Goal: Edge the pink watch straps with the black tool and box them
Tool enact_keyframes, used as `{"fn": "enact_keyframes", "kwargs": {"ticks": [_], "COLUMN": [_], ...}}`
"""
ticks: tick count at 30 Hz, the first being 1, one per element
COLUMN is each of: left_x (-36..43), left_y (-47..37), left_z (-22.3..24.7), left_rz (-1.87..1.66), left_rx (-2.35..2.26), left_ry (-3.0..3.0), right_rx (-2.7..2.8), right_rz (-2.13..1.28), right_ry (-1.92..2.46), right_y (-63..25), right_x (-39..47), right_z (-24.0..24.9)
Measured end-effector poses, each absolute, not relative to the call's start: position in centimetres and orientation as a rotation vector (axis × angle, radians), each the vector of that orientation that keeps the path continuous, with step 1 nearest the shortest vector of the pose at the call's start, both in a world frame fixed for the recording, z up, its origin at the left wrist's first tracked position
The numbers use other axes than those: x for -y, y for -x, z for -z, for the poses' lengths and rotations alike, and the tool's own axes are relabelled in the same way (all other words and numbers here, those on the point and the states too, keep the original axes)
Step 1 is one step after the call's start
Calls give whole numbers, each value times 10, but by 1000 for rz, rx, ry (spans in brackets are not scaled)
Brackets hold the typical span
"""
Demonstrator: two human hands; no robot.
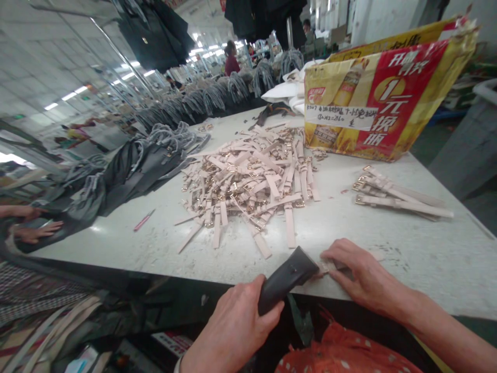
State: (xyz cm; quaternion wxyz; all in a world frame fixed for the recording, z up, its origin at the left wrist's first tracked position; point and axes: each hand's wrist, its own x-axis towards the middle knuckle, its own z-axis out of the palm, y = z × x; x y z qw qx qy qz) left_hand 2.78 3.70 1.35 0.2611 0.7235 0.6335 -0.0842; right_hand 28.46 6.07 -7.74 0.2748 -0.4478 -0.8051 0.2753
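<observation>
My left hand (238, 317) is wrapped round a dark grey leather-like piece (286, 277), curved over and raised at the table's front edge. Close by on the right, my right hand (359, 269) rests at the tabletop with its fingers bent round a pale buckle strap (323, 266). Most of that strap lies hidden under the fingers. Ahead of both hands spreads a heap of pale straps (252, 176) with gold-coloured buckles. A few more buckle straps (396, 194) lie apart on the right.
A yellow and red carton (349, 103) stands at the back right of the white table (140, 254). Dark bag pieces with grey handles (132, 166) line the left side. A pink-handled tool (143, 220) lies nearer. Another person's hands (37, 228) are at the far left.
</observation>
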Motion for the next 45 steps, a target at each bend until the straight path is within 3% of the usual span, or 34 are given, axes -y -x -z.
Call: {"fn": "enact_keyframes", "kwargs": {"ticks": [9,39,45], "left_x": [-36,-33,-34], "left_y": [-24,-24,-22], "left_z": [-13,-9,-6], "left_rz": [195,225,214], "left_rx": [-1714,-1718,-1718], "left_ry": [-1940,-1942,-1938], "right_rx": [2261,2166,2316], "right_rz": [-625,-817,-592], "right_ry": [1172,1025,1221], "right_y": [-285,-280,-272], "right_x": [-64,-70,-68], "right_z": [69,78,79]}}
